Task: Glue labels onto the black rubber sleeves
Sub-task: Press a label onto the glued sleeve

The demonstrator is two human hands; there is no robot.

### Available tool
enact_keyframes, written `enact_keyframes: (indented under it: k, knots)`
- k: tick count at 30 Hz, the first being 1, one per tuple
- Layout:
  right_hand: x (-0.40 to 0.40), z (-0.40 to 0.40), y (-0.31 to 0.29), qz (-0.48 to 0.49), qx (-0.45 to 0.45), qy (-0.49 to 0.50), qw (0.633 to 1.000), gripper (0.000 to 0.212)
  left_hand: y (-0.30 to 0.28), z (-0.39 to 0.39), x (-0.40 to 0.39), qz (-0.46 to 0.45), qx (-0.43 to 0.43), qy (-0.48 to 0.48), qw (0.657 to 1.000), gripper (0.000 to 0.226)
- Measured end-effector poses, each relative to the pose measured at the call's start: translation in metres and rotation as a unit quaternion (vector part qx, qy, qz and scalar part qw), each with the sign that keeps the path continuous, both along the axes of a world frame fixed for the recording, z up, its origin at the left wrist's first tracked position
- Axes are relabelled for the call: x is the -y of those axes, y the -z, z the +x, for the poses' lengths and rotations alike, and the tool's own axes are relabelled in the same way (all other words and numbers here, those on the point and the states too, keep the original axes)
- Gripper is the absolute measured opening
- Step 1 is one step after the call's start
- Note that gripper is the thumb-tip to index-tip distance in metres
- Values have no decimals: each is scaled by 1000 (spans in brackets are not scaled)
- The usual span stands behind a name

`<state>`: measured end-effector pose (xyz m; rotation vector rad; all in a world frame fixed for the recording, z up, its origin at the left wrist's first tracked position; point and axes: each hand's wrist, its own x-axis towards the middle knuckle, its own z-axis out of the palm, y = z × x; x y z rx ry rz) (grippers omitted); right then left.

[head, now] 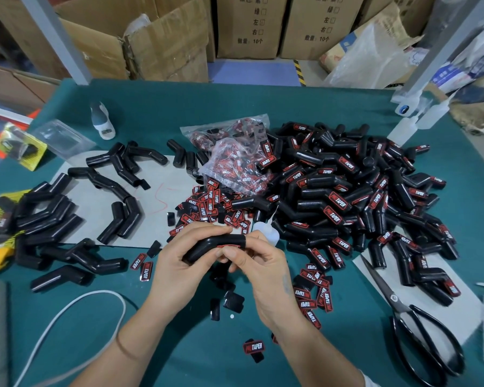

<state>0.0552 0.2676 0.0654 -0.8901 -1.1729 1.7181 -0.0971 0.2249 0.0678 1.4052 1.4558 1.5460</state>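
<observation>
Fingers [207,229] of the left hand [176,263] wrap a bent black sleeve [215,245]; the right hand [259,263] pinches its far end, thumb on a red-edged label [229,246]. Step, by my reading: pressing the label down. Next: hold, then drop it on the labelled pile [355,191] right of the sleeve. Sleeve smooth, glossy rubber, elbow-shaped. Unlabelled sleeves [53,216] lie left of it on the green bench [263,101].
</observation>
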Motion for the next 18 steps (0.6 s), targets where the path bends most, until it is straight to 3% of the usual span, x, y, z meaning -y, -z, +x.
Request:
enact_keyframes:
  k: [4, 13, 18]
  knots:
    - [1, -2, 1, -11, -12, -3, 1000, 7, 0, 0, -1, -5, 3, 1, 1000, 39]
    - [-1, -1, 4, 4, 5, 7, 1000, 14, 0, -1, 0, -24, 33, 9, 999, 28]
    - [1, 0, 5, 48, 16, 23, 998, 5, 0, -2, 0, -63, 121, 19, 991, 30]
